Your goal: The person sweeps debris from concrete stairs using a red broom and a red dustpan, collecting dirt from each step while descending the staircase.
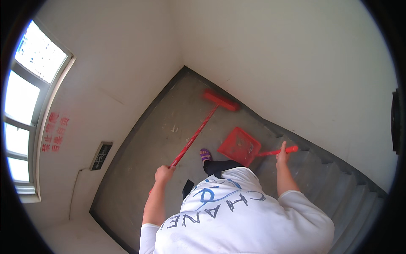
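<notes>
My left hand (164, 174) is closed around the red handle of a broom (195, 136), whose end passes back along my forearm. The red broom head (221, 100) is blurred and lies on the floor close to the dark skirting of the far wall. In my right hand (281, 155) is the short red handle of a dustpan (239, 146), gripped near its end. The pan rests on or just above the floor in front of my body, its wide side turned left. Some grey debris (251, 148) shows inside it.
I stand on a grey stair landing (152, 143), one foot in a purple sandal (205, 155). Steps (330, 184) run off at the right. White walls with dark skirting (158, 92) meet beyond the broom. A window (23, 95) and a small sign (101, 156) are at left.
</notes>
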A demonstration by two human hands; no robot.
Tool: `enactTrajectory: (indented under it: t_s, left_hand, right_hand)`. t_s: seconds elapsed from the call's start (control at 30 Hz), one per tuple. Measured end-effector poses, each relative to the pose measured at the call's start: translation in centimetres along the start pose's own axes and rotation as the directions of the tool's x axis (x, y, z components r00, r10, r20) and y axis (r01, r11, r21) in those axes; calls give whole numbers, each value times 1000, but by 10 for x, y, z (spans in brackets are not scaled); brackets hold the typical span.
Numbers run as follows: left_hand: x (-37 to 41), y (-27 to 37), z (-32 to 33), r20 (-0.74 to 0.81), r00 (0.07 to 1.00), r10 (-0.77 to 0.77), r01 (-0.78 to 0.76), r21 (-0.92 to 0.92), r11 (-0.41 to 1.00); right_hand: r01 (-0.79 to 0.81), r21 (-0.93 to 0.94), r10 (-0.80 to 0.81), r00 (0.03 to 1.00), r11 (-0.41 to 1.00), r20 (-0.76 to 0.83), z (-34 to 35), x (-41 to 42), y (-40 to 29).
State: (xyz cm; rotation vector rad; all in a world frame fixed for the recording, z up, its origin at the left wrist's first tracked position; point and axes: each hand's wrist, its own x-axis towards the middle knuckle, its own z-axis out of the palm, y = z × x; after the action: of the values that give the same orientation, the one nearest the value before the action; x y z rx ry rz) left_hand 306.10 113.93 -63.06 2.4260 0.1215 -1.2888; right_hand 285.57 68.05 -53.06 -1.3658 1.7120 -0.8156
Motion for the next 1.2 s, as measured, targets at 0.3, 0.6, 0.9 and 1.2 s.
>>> enactTrajectory:
  t_s: [0.3, 0.6, 0.9, 1.2]
  left_hand:
    - [58, 47, -19, 106, 993, -54, 49, 46, 998]
    - [-8, -13, -77, 58, 926, -372, 367, 75, 927]
    - [-85, -152, -141, -39, 819, -572, 572, 108, 813]
    - [-90, -202, -171, -131, 893, -430, 443, 96, 891]
  right_hand:
    - [-137, -124, 140, 990, 983, 17, 39, 20, -36]
    - [-189, -38, 190, 981, 981, 24, 57, 60, -30]
    - [-176, 105, 184, 980, 979, -78, 74, 38, -67]
    - [-154, 272, 199, 969, 950, -149, 62, 14, -59]
